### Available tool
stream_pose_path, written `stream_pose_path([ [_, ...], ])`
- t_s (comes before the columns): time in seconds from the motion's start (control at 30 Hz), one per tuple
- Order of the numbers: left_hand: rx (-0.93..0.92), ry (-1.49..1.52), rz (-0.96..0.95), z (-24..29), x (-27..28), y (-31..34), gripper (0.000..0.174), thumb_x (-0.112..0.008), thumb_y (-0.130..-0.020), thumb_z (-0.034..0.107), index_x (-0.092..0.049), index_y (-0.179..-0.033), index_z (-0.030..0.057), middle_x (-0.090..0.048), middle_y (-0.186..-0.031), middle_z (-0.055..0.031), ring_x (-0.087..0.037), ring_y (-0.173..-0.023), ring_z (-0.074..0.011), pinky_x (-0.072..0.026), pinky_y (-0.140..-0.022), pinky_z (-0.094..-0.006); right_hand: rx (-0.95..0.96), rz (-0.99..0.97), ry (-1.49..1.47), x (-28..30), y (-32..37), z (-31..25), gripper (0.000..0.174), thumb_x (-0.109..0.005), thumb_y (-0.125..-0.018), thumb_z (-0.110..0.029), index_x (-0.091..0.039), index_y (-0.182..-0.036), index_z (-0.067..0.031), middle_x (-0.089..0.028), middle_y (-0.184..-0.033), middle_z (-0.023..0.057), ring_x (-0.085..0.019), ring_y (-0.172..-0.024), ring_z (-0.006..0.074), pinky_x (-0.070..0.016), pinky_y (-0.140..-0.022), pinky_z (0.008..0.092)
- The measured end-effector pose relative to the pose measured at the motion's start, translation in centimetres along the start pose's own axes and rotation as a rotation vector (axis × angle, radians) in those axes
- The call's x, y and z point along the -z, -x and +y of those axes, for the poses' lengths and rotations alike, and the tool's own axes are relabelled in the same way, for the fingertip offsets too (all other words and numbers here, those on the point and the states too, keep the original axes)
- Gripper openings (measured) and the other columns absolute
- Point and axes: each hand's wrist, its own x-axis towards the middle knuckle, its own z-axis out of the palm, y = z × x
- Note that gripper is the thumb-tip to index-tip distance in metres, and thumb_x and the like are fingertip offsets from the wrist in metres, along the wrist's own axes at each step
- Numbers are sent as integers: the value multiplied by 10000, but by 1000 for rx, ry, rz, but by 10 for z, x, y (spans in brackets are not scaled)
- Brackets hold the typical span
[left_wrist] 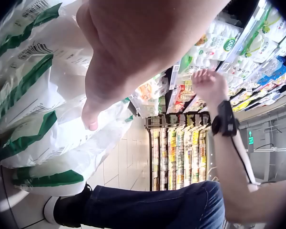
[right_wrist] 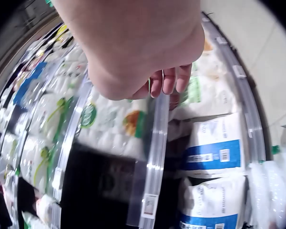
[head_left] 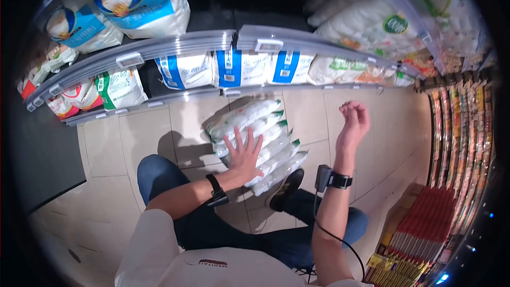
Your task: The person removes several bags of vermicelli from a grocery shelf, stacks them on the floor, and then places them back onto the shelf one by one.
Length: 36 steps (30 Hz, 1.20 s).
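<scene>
Several white plastic packs with green ends [head_left: 265,146] lie side by side in a row on the tiled floor, between the person's legs and the shelf. The left hand [head_left: 244,157] rests on top of them with its fingers spread; in the left wrist view the same hand [left_wrist: 128,52] lies over the packs [left_wrist: 62,138], thumb extended. To the right of the packs, the right hand [head_left: 355,122] is raised in the air with its fingers loosely bent, touching nothing in the head view. From the right wrist view, the right hand's fingers [right_wrist: 169,81] hang loosely curled.
Ahead, the lower shelf [head_left: 186,93] holds white bags with blue bands [head_left: 239,68]; larger bags [head_left: 141,5] stand above. Racks of packets [head_left: 459,138] and red packs [head_left: 425,218] line the right. The person's shoe [head_left: 287,188] is beside the packs.
</scene>
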Motion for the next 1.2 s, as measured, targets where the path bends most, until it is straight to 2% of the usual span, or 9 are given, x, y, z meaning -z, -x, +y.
stream_pose_path([
  [0.13, 3, 19, 12, 1, 6, 2, 1372, -881, -661, 718, -218, -1725, 159, -111, -1749, -285, -11, -1537, -698, -63, -1084, -942, 144, -412, 244, -94, -75, -94, 128, -661, -990, -4, -680, -1110, 37, -691, -971, 79, -667, -915, 151, -555, -883, 301],
  [0.3, -8, -22, -11, 0, 4, 3, 1369, -851, -692, 725, -196, -1726, 114, -68, -1751, -314, 4, -1522, -724, -80, -1049, -959, 566, -570, 957, -197, -126, -113, 628, -766, -890, -248, -581, -1428, 17, -674, -1322, 269, -653, -1246, 404, -525, -1073, 449],
  [0.37, 6, -51, -35, 3, 3, 0, 1362, -840, -695, 734, -204, -1724, 109, -85, -1750, -306, -23, -1519, -724, -101, -1050, -957, 806, -690, 1258, -215, -199, -54, 768, -752, -872, -292, -484, -1527, 7, -562, -1477, 304, -545, -1371, 458, -464, -1155, 476],
  [0.43, -3, -62, 1, 1, 9, 4, 1348, -827, -692, 752, -229, -1718, 115, -121, -1742, -303, -48, -1519, -719, -116, -1050, -955, 763, -612, 1231, -248, -198, -54, 886, -715, -866, -293, -358, -1614, 23, -389, -1645, 329, -433, -1488, 478, -366, -1262, 490],
  [0.5, -16, -79, 80, 1, 7, 10, 1345, -837, -662, 762, -270, -1709, 135, -189, -1724, -297, -88, -1519, -707, -155, -1054, -949, 858, -661, 1314, -276, -207, -60, 836, -701, -876, -281, -398, -1587, 38, -372, -1652, 328, -422, -1495, 474, -335, -1280, 491],
  [0.6, 0, -104, 103, 3, 5, 7, 1349, -859, -640, 746, -282, -1707, 155, -226, -1716, -275, -113, -1517, -704, -187, -1064, -938, 911, -703, 1597, -324, -214, -83, 695, -680, -918, -388, -564, -1464, 25, -555, -1501, 306, -509, -1412, 488, -377, -1231, 526],
  [0.67, 43, -113, 74, 5, 4, 1, 1365, -890, -620, 715, -274, -1710, 174, -222, -1718, -243, -135, -1518, -692, -207, -1086, -921, 1271, -410, 1136, -344, -243, -64, 659, -658, -966, -472, -616, -1411, 11, -651, -1384, 288, -607, -1288, 474, -435, -1156, 535],
  [0.7, 53, -107, 50, 6, 7, 2, 1359, -897, -623, 700, -269, -1712, 183, -217, -1716, -235, -135, -1525, -682, -203, -1099, -914, 1364, -387, 999, -349, -242, -66, 647, -718, -953, -421, -599, -1411, 21, -654, -1360, 283, -604, -1285, 480, -451, -1133, 532],
  [1.2, 94, -157, 23, 11, 5, -1, 1332, -886, -622, 722, -286, -1711, 246, -208, -1731, -206, -151, -1530, -657, -203, -1109, -908, 1204, -423, 964, -384, -260, -81, 541, -714, -972, -370, -628, -1345, 13, -682, -1253, 252, -645, -1182, 437, -485, -1044, 513],
])
